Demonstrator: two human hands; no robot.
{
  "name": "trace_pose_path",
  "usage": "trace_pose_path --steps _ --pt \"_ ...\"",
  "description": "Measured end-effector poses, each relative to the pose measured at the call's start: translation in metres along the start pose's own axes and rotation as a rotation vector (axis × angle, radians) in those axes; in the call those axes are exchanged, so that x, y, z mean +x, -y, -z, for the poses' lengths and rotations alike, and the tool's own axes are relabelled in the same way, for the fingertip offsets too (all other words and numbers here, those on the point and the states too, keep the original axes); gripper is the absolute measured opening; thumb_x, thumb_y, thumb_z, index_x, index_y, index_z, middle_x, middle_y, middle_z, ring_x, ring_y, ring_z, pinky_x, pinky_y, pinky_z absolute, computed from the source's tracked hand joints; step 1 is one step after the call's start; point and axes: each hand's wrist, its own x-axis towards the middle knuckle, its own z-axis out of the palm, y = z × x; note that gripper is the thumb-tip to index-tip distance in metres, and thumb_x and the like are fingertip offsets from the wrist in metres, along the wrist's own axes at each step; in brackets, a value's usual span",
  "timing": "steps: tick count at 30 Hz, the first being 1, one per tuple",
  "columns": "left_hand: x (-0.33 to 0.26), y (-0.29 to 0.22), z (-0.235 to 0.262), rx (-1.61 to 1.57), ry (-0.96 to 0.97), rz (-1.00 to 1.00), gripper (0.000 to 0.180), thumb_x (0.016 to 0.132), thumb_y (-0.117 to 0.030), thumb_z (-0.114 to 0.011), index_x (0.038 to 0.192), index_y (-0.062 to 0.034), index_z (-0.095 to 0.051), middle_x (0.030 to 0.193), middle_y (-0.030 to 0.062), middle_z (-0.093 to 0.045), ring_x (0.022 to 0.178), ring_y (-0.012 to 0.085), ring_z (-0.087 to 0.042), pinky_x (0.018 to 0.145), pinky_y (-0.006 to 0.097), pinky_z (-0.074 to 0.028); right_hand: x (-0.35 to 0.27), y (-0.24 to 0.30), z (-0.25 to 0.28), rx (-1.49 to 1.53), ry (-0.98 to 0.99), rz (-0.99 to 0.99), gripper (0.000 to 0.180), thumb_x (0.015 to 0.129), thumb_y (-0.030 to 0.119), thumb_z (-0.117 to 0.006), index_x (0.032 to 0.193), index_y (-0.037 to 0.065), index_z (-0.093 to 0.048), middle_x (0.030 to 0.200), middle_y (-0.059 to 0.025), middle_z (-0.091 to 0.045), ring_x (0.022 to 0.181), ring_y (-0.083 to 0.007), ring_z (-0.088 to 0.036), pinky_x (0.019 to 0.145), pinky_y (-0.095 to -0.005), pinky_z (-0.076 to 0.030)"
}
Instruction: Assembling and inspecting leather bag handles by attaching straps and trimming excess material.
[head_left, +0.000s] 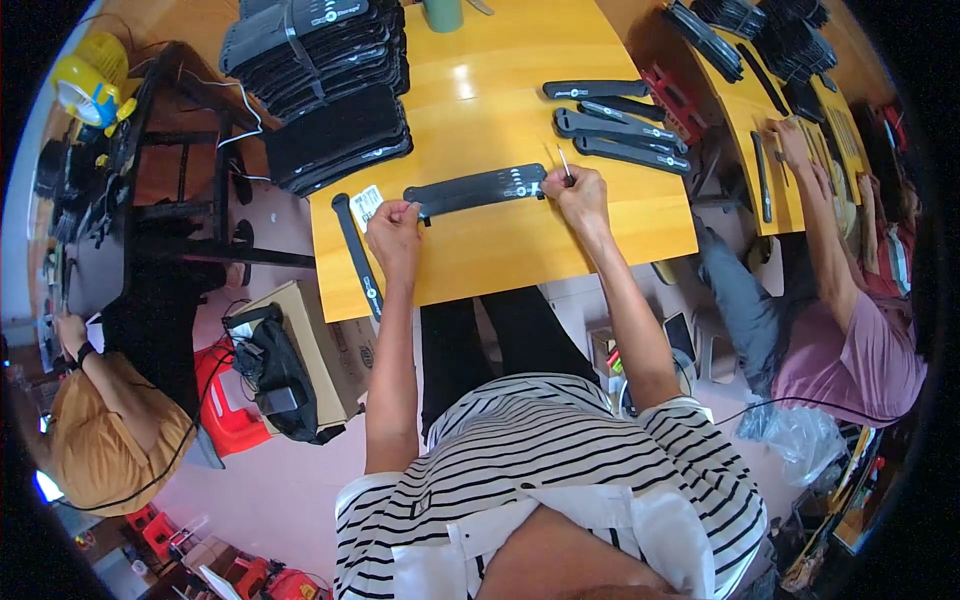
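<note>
A flat black strip (475,190) with white print and rounded ends lies crosswise on the yellow table before me. My left hand (395,238) pinches its left end. At the other end, my right hand (580,197) has its fingers closed on the strip's edge. That hand also holds a thin pointed tool (564,160), its tip facing away from me; its exact kind does not show. Beside my left hand are a white printed label sheet (370,199) and a single narrow black strip (357,255).
Tall stacks of black pieces (310,60) stand at the far left. Several loose black strips (620,125) lie at the right, near a red plastic crate (670,100). A green cup (443,14) stands at the back. Co-workers sit on both sides, one with a hand (793,145) over another table.
</note>
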Motion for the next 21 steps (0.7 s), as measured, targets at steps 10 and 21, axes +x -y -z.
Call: trace_pose_path --steps 10,21 --pt "0.003 0.004 -0.001 0.022 -0.031 -0.020 0.013 0.076 -0.009 -0.066 0.075 0.0008 -0.058 0.057 0.0020 -0.055 0.043 0.0078 -0.047 0.039 0.022 -0.037 0.001 0.004 0.000 0.021 0.002 -0.008 0.011 0.065 0.010 -0.069 0.068 0.001 -0.064 0.059 -0.0073 -0.061 0.054 -0.0148 -0.057 0.053 -0.0272 -0.045" --pt "0.005 0.010 -0.002 0.065 -0.035 0.007 0.014 0.074 -0.011 -0.067 0.073 0.0016 -0.061 0.057 0.0047 -0.057 0.047 0.0111 -0.052 0.046 0.026 -0.041 0.003 -0.001 -0.003 0.000 -0.014 -0.033 0.011 0.064 0.011 -0.068 0.069 0.002 -0.064 0.061 -0.0092 -0.062 0.057 -0.0190 -0.060 0.057 -0.0304 -0.047"
